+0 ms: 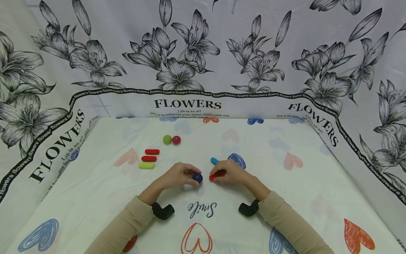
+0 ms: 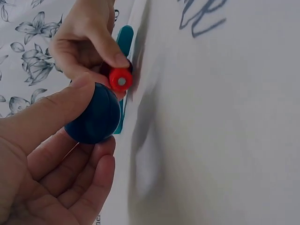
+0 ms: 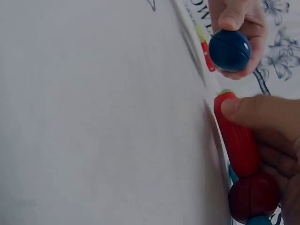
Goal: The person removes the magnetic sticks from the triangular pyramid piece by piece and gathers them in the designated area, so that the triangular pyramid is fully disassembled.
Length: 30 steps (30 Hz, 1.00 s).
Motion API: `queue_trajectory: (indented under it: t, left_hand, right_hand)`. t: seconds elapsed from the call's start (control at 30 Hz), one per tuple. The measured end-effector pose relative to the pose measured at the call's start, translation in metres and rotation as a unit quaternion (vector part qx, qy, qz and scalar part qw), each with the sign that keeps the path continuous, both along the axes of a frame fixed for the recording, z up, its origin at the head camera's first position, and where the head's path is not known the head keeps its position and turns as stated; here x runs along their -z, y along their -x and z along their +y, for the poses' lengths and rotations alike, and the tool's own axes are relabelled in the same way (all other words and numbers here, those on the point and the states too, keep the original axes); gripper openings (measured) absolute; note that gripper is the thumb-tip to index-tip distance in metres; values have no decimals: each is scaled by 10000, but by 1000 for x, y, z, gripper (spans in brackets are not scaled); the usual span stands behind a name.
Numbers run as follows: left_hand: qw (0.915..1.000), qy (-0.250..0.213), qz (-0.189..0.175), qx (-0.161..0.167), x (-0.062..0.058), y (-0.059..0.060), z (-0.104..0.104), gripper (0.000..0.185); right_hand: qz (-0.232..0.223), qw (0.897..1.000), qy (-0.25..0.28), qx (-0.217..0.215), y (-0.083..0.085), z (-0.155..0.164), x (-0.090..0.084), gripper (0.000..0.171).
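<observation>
My left hand (image 1: 182, 175) pinches a dark blue ball (image 2: 95, 115) between thumb and fingers, just above the cloth. Facing it, my right hand (image 1: 231, 171) grips a red toy rod (image 3: 236, 133), thumb on top. The rod's near end shows a small round silver spot in the left wrist view. A dark red ball (image 3: 253, 198) touches the rod's other end, with a blue piece (image 3: 259, 220) against that ball. In the head view a blue rod (image 1: 214, 161) sticks out beyond the right hand. A small gap separates the blue ball from the red rod.
Left of the hands lie two red rods (image 1: 152, 152) and a yellow-green rod (image 1: 146, 165). Farther back, a green ball (image 1: 167, 139) and a crimson ball (image 1: 176, 140) sit side by side. A patterned white cloth (image 1: 317, 183) covers the table; a floral curtain (image 1: 222, 70) stands behind.
</observation>
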<state>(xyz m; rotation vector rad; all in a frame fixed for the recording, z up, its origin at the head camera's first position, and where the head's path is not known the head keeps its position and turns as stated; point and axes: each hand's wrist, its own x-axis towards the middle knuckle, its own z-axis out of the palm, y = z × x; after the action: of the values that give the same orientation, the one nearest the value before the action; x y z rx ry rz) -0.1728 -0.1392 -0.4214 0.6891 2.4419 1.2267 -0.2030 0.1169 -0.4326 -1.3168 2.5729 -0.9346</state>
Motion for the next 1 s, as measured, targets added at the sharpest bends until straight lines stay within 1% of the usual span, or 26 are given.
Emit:
queue_trajectory:
  t: [0.07,0.13,0.2,0.33,0.4,0.5,0.6,0.7,0.87,1.0]
  left_hand:
    - [10000,-3,89,-23,-1,1,-1,40]
    - [9999,-3,162,-58,-1,1,-2,40]
    - [9998,13,190,-84,-2,1,-2,40]
    - [9997,47,148,-161,-3,2,-3,40]
    - [9997,67,115,-220,-3,2,-4,40]
    - [9995,77,81,-287,-3,3,-6,40]
    - [9994,60,56,-346,-3,5,-7,41]
    - [9990,70,20,-431,-3,6,-10,42]
    - [9986,68,-13,-518,-4,8,-15,42]
    - [9986,61,27,-525,-5,9,-18,43]
  right_hand:
    - [73,10000,-47,-25,-1,-1,0,17]
    - [180,9998,36,-73,-1,-1,1,17]
    - [306,9992,241,-103,-2,-1,3,15]
    - [447,9955,823,-165,-1,-1,6,13]
    - [446,9935,1034,-180,-1,0,8,14]
    - [362,9925,1164,-84,0,1,9,15]
    - [248,9922,1210,188,-1,4,9,17]
    - [101,9903,1226,641,-2,8,7,19]
    - [-134,9828,1229,1372,-5,15,5,24]
    - [-313,9757,1250,1772,-6,21,5,30]
